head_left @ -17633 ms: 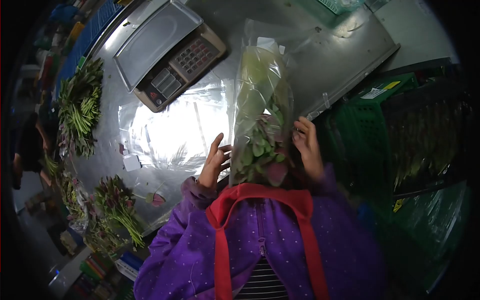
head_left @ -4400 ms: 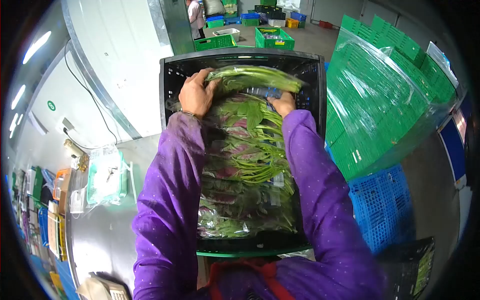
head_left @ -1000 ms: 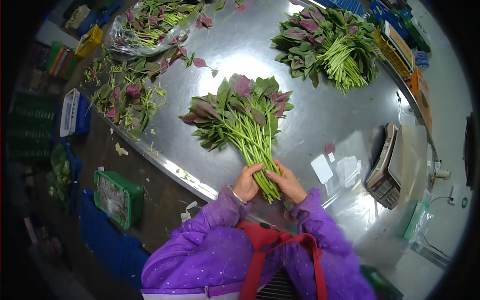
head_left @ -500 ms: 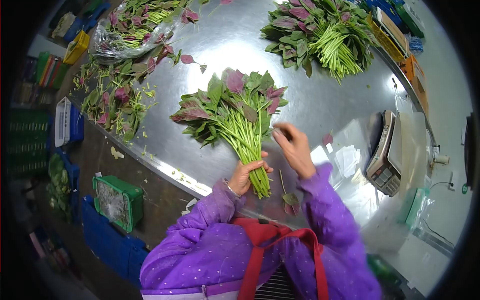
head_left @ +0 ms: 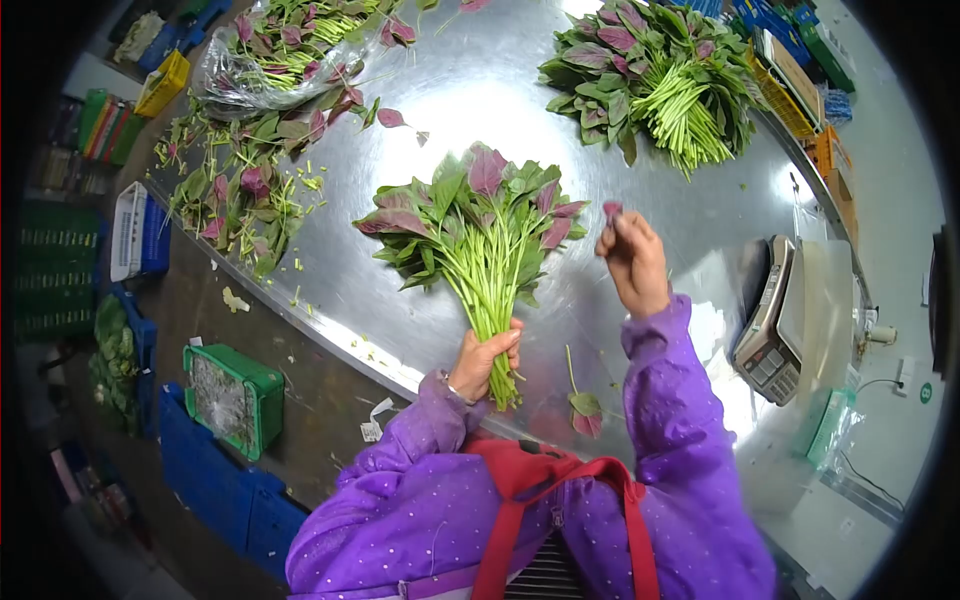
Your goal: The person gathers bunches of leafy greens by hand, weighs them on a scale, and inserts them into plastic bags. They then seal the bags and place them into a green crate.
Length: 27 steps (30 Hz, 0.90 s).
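My left hand (head_left: 485,362) is closed around the lower stems of a bunch of amaranth (head_left: 490,255), whose green and purple leaves fan out away from me over the metal table. To the right of the bunch, my right hand (head_left: 636,262) is raised with its fingers pinched. A small purple leaf (head_left: 612,208) sticks out at those fingertips. Between my forearms a single loose leaf (head_left: 585,403) with a long stem lies on the table.
Trimmed leaves and stem bits (head_left: 240,205) litter the table's left side, below a plastic bag of greens (head_left: 255,85). A large pile of amaranth (head_left: 665,85) lies at the far right. A weighing scale (head_left: 772,325) stands right; a green crate (head_left: 235,400) is on the floor at left.
My right hand has moved up and to the right, away from the bunch, and a purple leaf now shows at its fingertips. My left hand keeps its hold on the stems.
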{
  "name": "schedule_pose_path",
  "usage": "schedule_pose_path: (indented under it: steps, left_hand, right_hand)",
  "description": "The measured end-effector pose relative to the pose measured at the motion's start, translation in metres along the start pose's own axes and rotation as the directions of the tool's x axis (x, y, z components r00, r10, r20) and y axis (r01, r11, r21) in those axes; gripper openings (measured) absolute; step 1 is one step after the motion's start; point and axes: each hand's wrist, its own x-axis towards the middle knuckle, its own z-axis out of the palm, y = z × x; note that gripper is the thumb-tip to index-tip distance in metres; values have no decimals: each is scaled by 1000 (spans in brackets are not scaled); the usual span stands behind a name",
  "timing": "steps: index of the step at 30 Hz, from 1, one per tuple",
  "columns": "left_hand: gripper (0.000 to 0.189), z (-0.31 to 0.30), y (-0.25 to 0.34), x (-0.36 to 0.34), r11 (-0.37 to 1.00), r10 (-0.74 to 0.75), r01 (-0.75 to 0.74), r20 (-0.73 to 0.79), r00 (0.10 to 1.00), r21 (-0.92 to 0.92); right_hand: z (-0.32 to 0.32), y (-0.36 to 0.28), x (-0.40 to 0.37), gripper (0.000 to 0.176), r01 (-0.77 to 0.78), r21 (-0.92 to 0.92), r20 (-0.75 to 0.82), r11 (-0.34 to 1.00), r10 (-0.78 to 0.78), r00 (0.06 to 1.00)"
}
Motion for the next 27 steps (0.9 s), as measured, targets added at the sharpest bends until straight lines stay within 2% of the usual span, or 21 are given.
schedule_pose_path:
  steps: [1, 2, 3, 4, 5, 7, 8, 11, 12, 14, 17, 19, 22, 25, 27]
  left_hand:
    - [24, 0, 7, -3, 1000, 2, -2, -11, 1000, 17]
    - [25, 0, 14, -7, 999, 1, 0, -19, 1000, 34]
    - [25, -3, 21, -11, 997, 31, -27, -50, 998, 76]
    - [25, -4, 31, -13, 991, 63, -54, -71, 995, 121]
    - [25, -4, 44, -13, 982, 94, -80, -77, 993, 170]
    - [27, 6, 82, -18, 934, 224, -189, -85, 971, 302]
    - [28, 18, 101, -17, 899, 306, -264, -71, 949, 350]
    - [28, 44, 143, 9, 726, 549, -515, 65, 833, 455]
    - [28, 63, 156, 18, 699, 583, -544, 71, 810, 465]
    - [30, 92, 178, 51, 570, 648, -630, 182, 739, 527]
    - [27, 145, 206, 116, 338, 679, -700, 352, 645, 629]
    - [26, 198, 218, 169, 236, 660, -758, 472, 584, 608]
    - [24, 260, 217, 259, 243, 564, -698, 487, 667, 674]
    - [28, 272, 185, 386, 294, 540, -679, 469, 699, 673]
    - [33, 277, 169, 421, 136, 581, -601, 428, 693, 788]
  right_hand:
    - [-5, 0, -14, 12, -26, -54, 103, 998, 31, 994]
    - [-6, 3, -33, 14, -212, -254, 226, 944, 272, 935]
    - [-4, 6, -54, 16, -346, -464, 288, 815, 509, 812]
    - [-17, 27, -74, 17, 42, -739, 440, 672, 434, 786]
    - [-30, 44, -81, 19, 437, -817, 570, 377, 414, 709]
    - [-17, 21, -71, 21, -28, -824, 251, 567, 408, 878]
    - [-16, 8, -65, 21, -244, -717, 80, 653, 425, 902]
    - [-51, -10, -21, 21, -185, -526, -110, 830, 149, 983]
    - [-64, -16, -5, 21, -179, -456, -158, 872, 118, 980]
    - [-90, -33, 26, 23, -137, -350, -232, 927, 56, 971]
    - [-120, -54, 70, 27, -70, -265, -314, 962, -17, 949]
    - [-137, -68, 103, 30, -36, -245, -358, 969, -56, 932]
    - [-150, -90, 155, 32, 37, -252, -403, 967, -140, 904]
    - [-151, -103, 202, 37, 76, -325, -452, 943, -225, 863]
    - [-168, -100, 242, 39, 39, -428, -500, 903, -272, 822]
